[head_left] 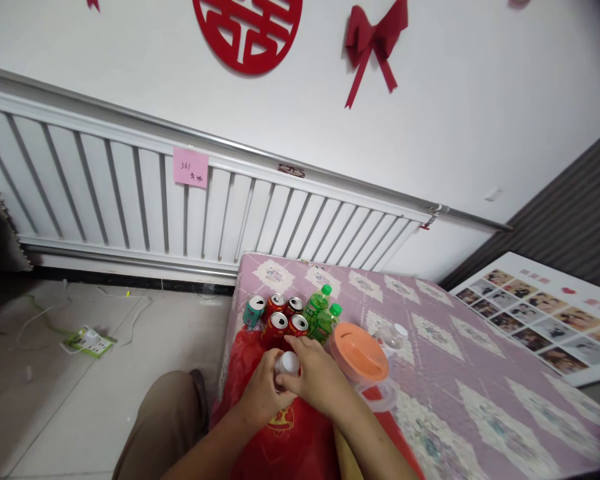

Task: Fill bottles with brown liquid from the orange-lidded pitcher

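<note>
Presently, both hands are curled around one bottle (pixel 289 362), the left hand (pixel 263 388) gripping its side and the right hand (pixel 314 373) closing from the opposite side, thumb laid across the front. Its round white cap shows between the fingers; the body is mostly covered. Beneath the hands lies a red bag (pixel 300 447), glossy and creased, with gold print. Just beyond the fingertips stand five cylindrical metal cans (pixel 279 321), four reddish and one teal, grouped closely. Beyond the right hand, beside the cans, are two green bottles (pixel 325 321) of shiny translucent plastic. Near the right hand, on its outer side, sits a tub (pixel 336 353) with a smooth, round orange top. Farther right, a clear bottle (pixel 391 335) with a white cap rests on lilac cloth (pixel 433 373) patterned with pale diamonds.
</note>
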A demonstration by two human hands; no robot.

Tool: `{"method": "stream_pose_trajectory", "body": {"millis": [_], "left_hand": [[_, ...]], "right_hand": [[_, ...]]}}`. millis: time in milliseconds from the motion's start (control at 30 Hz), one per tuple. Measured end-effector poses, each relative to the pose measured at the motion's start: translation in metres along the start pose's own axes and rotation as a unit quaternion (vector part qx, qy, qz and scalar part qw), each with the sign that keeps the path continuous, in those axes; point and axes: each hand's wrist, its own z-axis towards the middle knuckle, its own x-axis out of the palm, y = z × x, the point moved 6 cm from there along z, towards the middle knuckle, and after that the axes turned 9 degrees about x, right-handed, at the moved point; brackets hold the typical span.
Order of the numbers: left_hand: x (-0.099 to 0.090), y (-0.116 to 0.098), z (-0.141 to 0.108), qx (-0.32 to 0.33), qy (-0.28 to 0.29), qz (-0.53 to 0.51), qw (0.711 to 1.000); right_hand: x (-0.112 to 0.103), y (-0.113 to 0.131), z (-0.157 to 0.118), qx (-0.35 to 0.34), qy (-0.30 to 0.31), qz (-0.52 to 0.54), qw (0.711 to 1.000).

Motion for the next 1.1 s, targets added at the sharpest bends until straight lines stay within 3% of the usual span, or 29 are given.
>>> {"method": "stream_pose_trajectory", "body": {"millis": [167,500,767,1100], "left_hand": [[-0.001,-0.003,0.000,0.010,-0.013,0.013,1.000],[-0.001,-0.004,0.000,-0.003,-0.004,0.003,1.000],[-0.003,-0.004,-0.002,0.030,-0.015,0.010,0.999],[-0.004,0.007,-0.006,0.054,-0.015,0.010,0.998]], "right_hand": [[0.004,-0.009,0.000,-0.020,0.004,0.038,0.999],[0.019,-0.018,-0.002,0.032,-0.071,0.130,0.989],[0.044,-0.035,-0.006,0.041,-0.127,0.259,0.957],[0.067,-0.025,-0.025,0.135,-0.230,0.290,0.919]]}}
